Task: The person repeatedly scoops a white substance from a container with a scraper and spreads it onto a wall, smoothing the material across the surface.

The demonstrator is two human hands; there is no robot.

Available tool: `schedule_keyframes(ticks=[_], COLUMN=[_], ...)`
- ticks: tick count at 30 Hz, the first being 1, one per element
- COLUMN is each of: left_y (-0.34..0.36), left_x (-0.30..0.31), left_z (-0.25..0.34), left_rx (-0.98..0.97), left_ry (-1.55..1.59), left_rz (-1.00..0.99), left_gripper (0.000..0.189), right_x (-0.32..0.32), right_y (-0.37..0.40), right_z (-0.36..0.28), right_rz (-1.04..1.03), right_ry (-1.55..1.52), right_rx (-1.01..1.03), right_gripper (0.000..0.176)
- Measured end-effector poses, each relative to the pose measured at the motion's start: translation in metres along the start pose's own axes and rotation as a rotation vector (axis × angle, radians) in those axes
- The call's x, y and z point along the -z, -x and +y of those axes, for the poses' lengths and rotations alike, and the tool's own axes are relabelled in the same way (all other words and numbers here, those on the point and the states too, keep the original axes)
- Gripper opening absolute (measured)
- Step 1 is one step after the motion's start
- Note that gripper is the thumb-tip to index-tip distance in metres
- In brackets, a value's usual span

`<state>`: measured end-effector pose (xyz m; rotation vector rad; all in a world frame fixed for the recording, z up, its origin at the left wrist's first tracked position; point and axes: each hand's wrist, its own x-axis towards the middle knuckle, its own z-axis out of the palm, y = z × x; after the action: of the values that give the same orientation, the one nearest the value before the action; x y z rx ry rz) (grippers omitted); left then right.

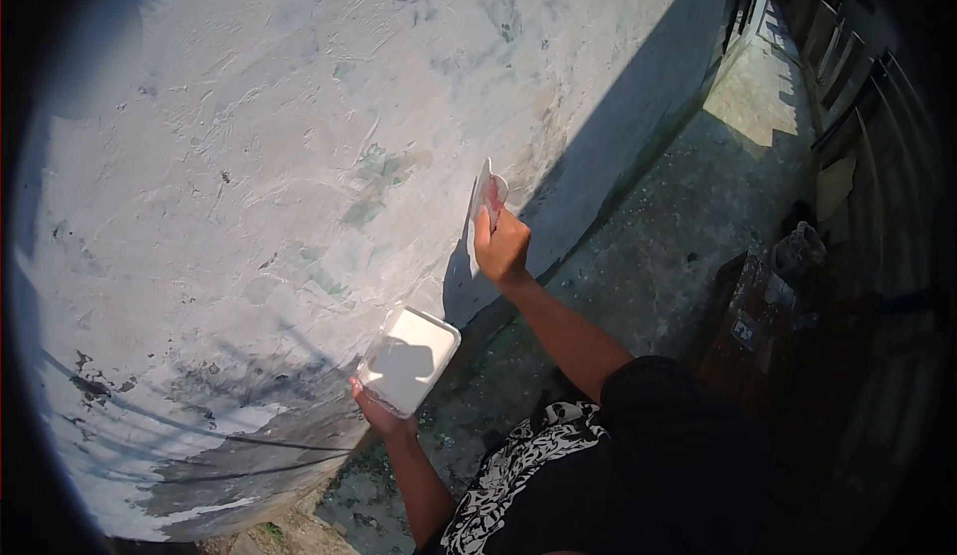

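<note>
My left hand (385, 415) holds a clear rectangular tub (410, 361) of smooth white paste by its lower edge, close to the wall. A shadow falls across the paste. In my right hand (502, 245), raised higher and to the right, is a flat scraper (487, 194) with a reddish part near the fingers. Its blade stands near the wall surface; whether it touches cannot be told. The wall (249, 156) is coated in rough whitish plaster, with greenish patches and dark, bare spots lower down.
A concrete path (648, 216) runs along the wall's foot towards the upper right. On the right stand a brown wooden bench-like object (750, 311), a pale bag (799, 248) and leaning boards (842, 181). Thin dark lines cross the lower wall.
</note>
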<state>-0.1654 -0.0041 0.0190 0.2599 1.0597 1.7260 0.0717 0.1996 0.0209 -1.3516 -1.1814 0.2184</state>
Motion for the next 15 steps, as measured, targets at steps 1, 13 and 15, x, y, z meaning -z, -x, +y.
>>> schedule_keyframes(ticks=[1, 13, 15], left_y=[0.000, 0.003, -0.002], left_x=[0.007, 0.110, 0.108], left_z=[0.007, 0.081, 0.079], left_rx=[-0.010, -0.026, 0.010], left_ry=[0.011, -0.092, -0.105], left_rz=[-0.014, -0.059, -0.067], left_gripper=[0.066, 0.058, 0.057], right_x=[-0.002, -0.031, -0.018], right_y=[-0.011, 0.098, 0.096], right_z=[0.005, -0.047, -0.033], right_rz=[0.087, -0.215, -0.224], right_ry=[0.065, 0.097, 0.053], right_rx=[-0.100, 0.142, -0.074], right_gripper=[0.017, 0.018, 0.018])
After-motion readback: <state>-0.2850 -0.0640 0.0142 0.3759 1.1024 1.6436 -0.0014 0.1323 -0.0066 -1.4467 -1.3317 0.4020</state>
